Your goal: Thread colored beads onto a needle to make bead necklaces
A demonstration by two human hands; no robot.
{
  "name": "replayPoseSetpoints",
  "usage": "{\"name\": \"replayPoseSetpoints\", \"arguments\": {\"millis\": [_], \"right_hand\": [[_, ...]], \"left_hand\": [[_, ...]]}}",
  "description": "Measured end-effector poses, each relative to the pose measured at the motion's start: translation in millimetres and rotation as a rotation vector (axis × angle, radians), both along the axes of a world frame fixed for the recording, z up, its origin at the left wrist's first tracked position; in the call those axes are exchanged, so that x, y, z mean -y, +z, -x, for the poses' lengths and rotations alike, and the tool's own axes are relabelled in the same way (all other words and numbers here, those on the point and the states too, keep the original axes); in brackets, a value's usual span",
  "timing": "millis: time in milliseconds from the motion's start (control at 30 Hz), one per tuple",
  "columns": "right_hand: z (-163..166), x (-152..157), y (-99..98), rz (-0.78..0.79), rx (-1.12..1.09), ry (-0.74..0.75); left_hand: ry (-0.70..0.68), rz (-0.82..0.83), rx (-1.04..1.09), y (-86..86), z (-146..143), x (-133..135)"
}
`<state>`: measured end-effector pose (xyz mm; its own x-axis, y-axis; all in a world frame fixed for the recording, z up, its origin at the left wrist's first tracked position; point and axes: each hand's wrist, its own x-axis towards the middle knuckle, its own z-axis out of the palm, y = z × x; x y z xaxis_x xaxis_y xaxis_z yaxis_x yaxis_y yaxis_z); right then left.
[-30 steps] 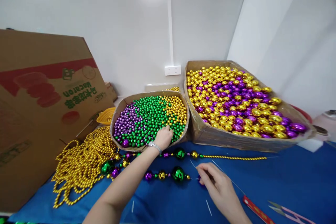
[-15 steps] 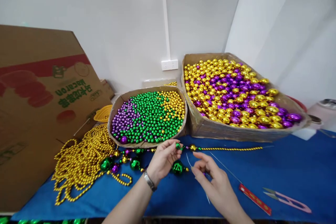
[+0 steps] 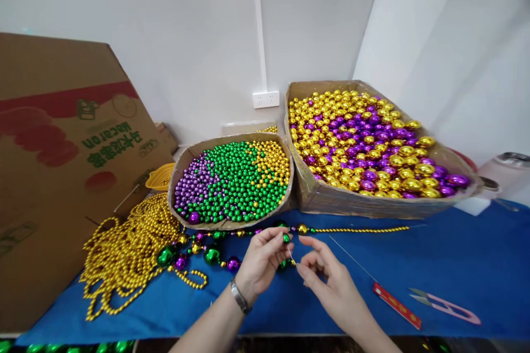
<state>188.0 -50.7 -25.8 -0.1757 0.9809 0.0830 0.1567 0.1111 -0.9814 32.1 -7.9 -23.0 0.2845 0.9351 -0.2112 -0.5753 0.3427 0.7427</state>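
Observation:
My left hand [image 3: 261,260] is closed in a pinch on a small green bead [image 3: 285,237] above the blue cloth. My right hand [image 3: 327,276] faces it, fingers pinched on a thin needle or wire [image 3: 291,257] whose tip points at the bead. A half-strung strand of large green, purple and gold beads [image 3: 212,255] trails left from under my left hand. A box of small green, purple and gold beads [image 3: 232,181] stands just beyond my hands.
A big box of larger gold and purple beads [image 3: 364,143] stands at back right. A pile of gold bead chains [image 3: 128,248] lies left, beside a leaning cardboard sheet [image 3: 62,138]. A red ruler [image 3: 396,305] and pink snips [image 3: 447,305] lie right.
My left hand left the small-bead box with a green bead and came back toward me. My right hand lifted off the cloth with the needle, and both hands now meet.

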Motion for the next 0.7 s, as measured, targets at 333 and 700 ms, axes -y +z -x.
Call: {"name": "replayPoseSetpoints", "arguments": {"millis": [333, 700], "right_hand": [[-0.5, 0.4, 1.9, -0.022, 0.018, -0.022], [1.5, 2.0, -11.1, -0.399, 0.297, -0.213]], "left_hand": [[0.014, -0.021, -0.025, 2.3, -2.0, 2.3], [-0.024, -0.032, 0.012, -0.9, -5.0, 8.8]]}}
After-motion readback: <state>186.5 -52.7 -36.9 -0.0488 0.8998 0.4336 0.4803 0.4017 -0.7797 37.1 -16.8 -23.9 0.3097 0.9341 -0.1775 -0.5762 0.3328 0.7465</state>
